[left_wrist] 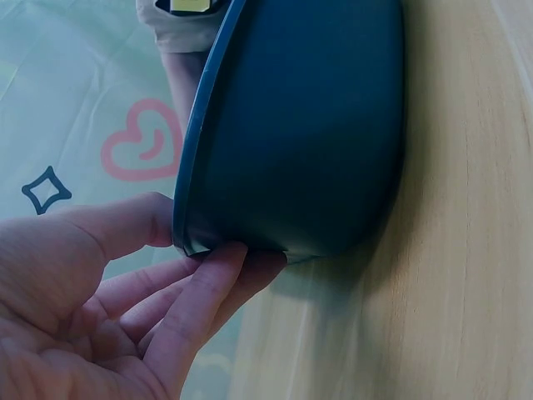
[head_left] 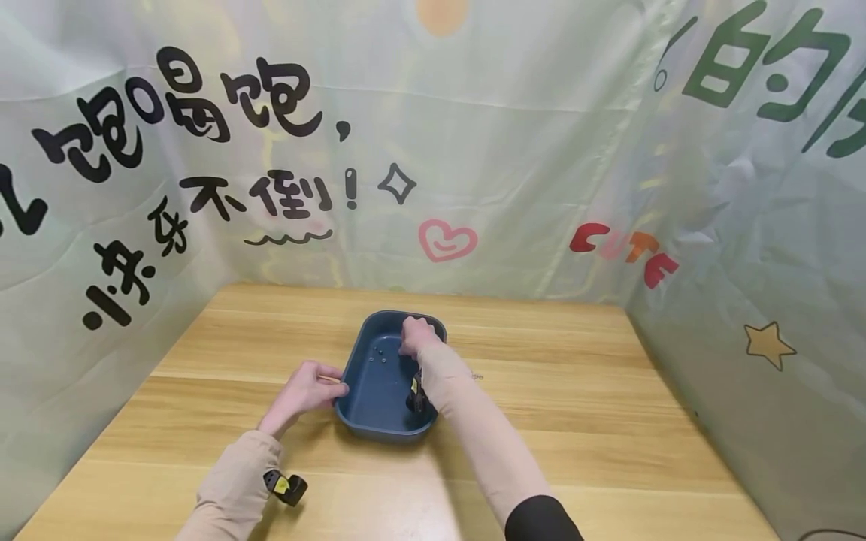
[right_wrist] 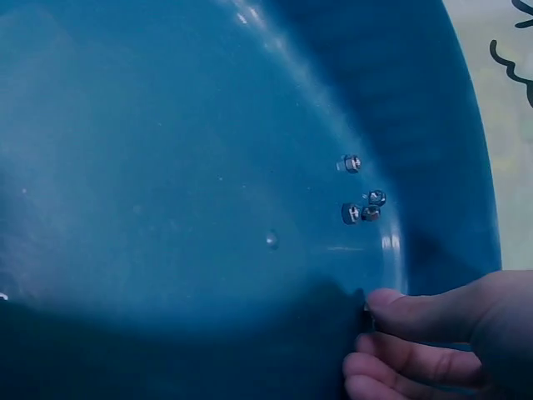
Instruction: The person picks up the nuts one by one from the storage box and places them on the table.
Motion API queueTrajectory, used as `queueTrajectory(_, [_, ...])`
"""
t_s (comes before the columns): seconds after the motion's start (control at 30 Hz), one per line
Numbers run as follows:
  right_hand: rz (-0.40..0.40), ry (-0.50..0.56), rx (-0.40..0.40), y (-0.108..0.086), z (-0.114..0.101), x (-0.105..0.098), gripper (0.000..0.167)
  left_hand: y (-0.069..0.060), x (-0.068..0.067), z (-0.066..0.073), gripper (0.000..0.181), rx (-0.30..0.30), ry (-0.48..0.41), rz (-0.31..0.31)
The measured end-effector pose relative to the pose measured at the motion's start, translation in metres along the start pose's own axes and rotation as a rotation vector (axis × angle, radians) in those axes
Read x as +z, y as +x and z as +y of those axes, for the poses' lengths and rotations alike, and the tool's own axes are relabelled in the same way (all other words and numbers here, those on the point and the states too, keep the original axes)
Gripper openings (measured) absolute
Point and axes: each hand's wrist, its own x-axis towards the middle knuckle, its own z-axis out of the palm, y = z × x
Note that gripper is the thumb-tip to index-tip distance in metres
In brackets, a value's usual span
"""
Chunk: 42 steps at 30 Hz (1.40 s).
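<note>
A dark blue rectangular basin (head_left: 379, 409) with rounded corners stands on the wooden table. My left hand (head_left: 311, 387) grips its left rim, thumb on the rim and fingers against the outer wall (left_wrist: 308, 125). Inside the basin, at its far right, is my right hand (head_left: 418, 336), reaching downward. In the right wrist view its thumb (right_wrist: 400, 308) and fingers pinch a small metal nut (right_wrist: 367, 318), mostly hidden by the fingertips. Several shiny hex nuts (right_wrist: 351, 214) lie loose on the basin floor near the wall.
Some small metal pieces (head_left: 477, 376) lie on the wooden table (head_left: 575, 391) just right of my right forearm. Printed cloth (head_left: 528, 150) hangs behind the table and along both sides. A dark cable (head_left: 828, 532) shows at the lower right corner.
</note>
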Motion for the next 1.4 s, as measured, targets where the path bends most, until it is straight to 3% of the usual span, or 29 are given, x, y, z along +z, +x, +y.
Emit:
queueTrajectory(0.23, [0.054, -0.071, -0.035, -0.001, 0.0, 0.004, 0.009, 0.001, 0.0, -0.001, 0.041, -0.002, -0.007, -0.011])
queueTrajectory(0.43, [0.062, -0.093, -0.019, -0.005, -0.003, 0.004, 0.004, 0.001, 0.001, -0.001, 0.04, 0.001, -0.016, -0.014])
queueTrajectory(0.63, [0.071, -0.114, -0.006, -0.005, -0.005, 0.008, 0.013, 0.0, 0.002, -0.001, 0.041, 0.0, -0.007, -0.006])
queueTrajectory(0.73, [0.073, -0.109, -0.006, -0.005, -0.004, 0.009, 0.018, 0.001, 0.002, -0.002, 0.04, 0.0, -0.007, -0.006])
queueTrajectory(0.9, [0.075, -0.093, -0.021, -0.004, -0.002, 0.009, 0.004, 0.002, 0.002, -0.004, 0.04, 0.006, -0.007, -0.007])
queueTrajectory(1.13, [0.11, -0.072, -0.061, -0.006, -0.002, 0.007, 0.022, 0.002, 0.002, -0.005, 0.041, 0.005, -0.014, -0.006])
queueTrajectory(1.4, [0.098, -0.025, -0.087, -0.013, -0.007, -0.001, 0.005, 0.001, 0.001, -0.003, 0.043, -0.018, -0.023, 0.008])
